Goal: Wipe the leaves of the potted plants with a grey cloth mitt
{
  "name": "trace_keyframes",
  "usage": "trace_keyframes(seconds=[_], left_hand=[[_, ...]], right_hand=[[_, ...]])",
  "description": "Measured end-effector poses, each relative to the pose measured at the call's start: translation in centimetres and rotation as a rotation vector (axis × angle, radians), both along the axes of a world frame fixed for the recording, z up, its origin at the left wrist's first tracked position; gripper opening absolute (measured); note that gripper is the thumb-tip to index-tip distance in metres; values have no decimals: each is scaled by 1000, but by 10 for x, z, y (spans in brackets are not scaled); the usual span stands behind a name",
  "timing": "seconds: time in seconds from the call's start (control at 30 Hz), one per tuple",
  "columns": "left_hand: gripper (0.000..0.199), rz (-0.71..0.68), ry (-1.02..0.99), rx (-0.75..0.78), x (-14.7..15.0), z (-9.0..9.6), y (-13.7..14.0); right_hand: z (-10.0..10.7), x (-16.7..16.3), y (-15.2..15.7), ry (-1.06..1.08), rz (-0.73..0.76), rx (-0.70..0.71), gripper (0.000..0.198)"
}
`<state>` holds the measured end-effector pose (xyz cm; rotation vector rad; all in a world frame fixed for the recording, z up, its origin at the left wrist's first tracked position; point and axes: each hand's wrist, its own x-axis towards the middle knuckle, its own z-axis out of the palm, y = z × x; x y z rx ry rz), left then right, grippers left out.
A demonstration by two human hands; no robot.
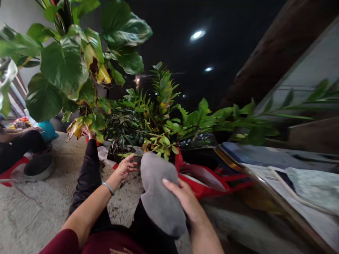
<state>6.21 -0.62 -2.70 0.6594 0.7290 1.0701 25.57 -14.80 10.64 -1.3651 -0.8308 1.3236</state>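
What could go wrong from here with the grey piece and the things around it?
1. The right hand holds the flat grey piece near one side, thumb on top; if that grip loosens, the piece might slip.
2. The left hand is open, its fingers near the low leaves; reaching forward could brush or bend them.
3. The red bag lies close by the right hand in this view; its straps might catch a moving hand.

Left hand (124,169): extended forward, fingers parted | Right hand (187,196): gripping, thumb uppermost, fingers mostly hidden
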Motion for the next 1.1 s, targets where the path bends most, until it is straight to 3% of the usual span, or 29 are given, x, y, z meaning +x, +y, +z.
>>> trace_keyframes(seconds=[0.1, 0.2, 0.33, 0.43, 0.5, 0.57, 0.63, 0.7, 0.77, 0.83, 0.97, 1.03, 1.1], left_hand=[[71, -5, 1, -20, 10, 4, -4], [58, 70, 80, -113, 7, 4, -6], [32, 574, 250, -230, -32, 2, 2], [30, 802, 274, -77, -67, 12, 16], [32, 760, 269, 7, -78, 25, 25], [35, 613, 226, 45, -76, 39, 32], [39, 471, 156, 56, -66, 48, 36], [45, 404, 106, 59, -56, 50, 35], [52, 407, 97, 43, -51, 44, 32], [57, 422, 119, 20, -53, 33, 28], [62, 423, 179, -8, -68, 9, 21], [65, 403, 194, -28, -73, 1, 19], [68, 391, 199, -30, -74, -3, 18]], right_hand=[[26, -1, 34, 104, -185, 136, 50], [11, -19, 60, 133, -220, 120, 47], [-42, -36, 37, 23, -22, -60, 39], [-47, -30, -2, -56, 116, -101, 38], [-25, -21, -13, -68, 143, -69, 41], [8, -16, -3, -22, 91, 11, 46], [38, -20, 25, 53, -22, 137, 49], [52, -33, 62, 134, -103, 231, 48], [45, -53, 90, 196, -92, 202, 41], [24, -73, 98, 217, -20, 94, 35], [-13, -88, 58, 181, 92, -25, 31], [-6, -81, 38, 147, 110, -11, 35], [16, -69, 38, 100, 66, 88, 41]])
